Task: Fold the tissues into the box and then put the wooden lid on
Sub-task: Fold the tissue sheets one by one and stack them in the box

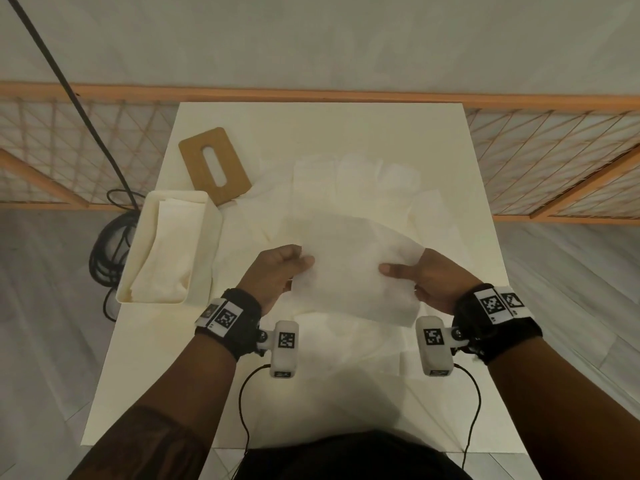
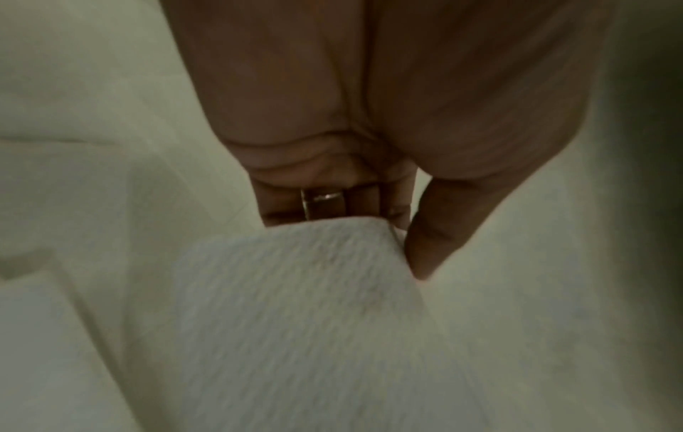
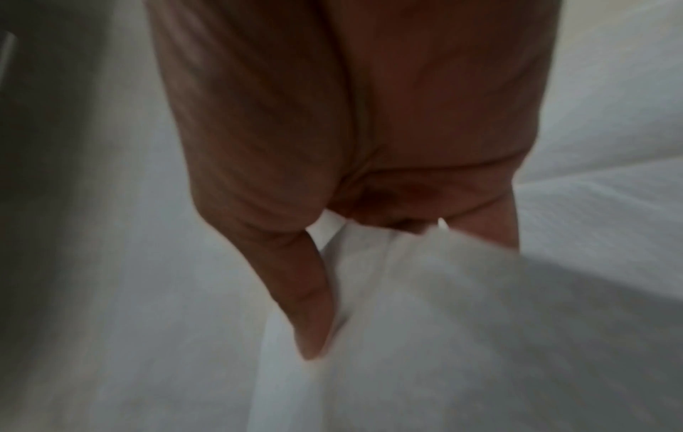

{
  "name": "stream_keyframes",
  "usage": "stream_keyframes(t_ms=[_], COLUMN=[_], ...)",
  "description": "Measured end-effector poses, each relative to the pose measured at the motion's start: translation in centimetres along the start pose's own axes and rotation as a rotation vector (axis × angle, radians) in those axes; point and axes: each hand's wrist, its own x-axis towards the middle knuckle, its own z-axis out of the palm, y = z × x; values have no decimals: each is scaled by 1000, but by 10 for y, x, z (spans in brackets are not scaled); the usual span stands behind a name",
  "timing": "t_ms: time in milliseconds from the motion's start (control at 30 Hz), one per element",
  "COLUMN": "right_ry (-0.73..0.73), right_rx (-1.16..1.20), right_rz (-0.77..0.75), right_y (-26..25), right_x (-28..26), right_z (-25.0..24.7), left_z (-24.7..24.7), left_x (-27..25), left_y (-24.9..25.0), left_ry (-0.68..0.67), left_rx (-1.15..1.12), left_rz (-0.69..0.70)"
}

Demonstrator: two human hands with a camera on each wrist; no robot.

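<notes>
I hold one white tissue (image 1: 349, 268) up over the middle of the table. My left hand (image 1: 277, 271) pinches its left edge between thumb and curled fingers, and the tissue (image 2: 314, 307) shows blurred below the thumb in the left wrist view. My right hand (image 1: 422, 278) grips the right edge, thumb on top of the tissue (image 3: 462, 307). The cream box (image 1: 213, 220) stands at the table's left edge with folded tissues (image 1: 166, 258) inside. The wooden lid (image 1: 214, 166), with an oval slot, lies flat behind the box. More tissues (image 1: 356, 181) lie spread behind my hands.
The white table (image 1: 478, 393) is narrow, with floor on both sides. A wooden lattice rail (image 1: 554, 161) runs behind it. Black cable (image 1: 107, 251) lies coiled on the floor left of the box. Thin wires hang from both wrist cameras near the front edge.
</notes>
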Motion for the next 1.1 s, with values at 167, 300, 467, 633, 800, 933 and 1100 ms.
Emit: stream_keyframes(t_ms=[167,300,467,633,800,933,1100], right_ry=[-39,141,196,143,146,215,239], right_rx=[-67,-116,-199,-5,-19,-562,-867], right_rz=[-39,-91,-99,14,64,-11,3], right_y=[-3,7,14,14,28,61,80], right_x=[-1,5,5,3,-1,5,11], right_z=[-14,-22,-18,-15,-10,-7,4], left_z=[-4,-9,-14,-10,-5,-4,-2], left_x=[-1,-1,1,-4,-9,-22,-33], left_y=[-4,-12,-14,-9,-26,-51,-76], left_ry=[13,13,-15,-61,36,34,48], left_rx=[64,154,293,194,406,734,899], left_rz=[71,121,90,-55,15,38,20])
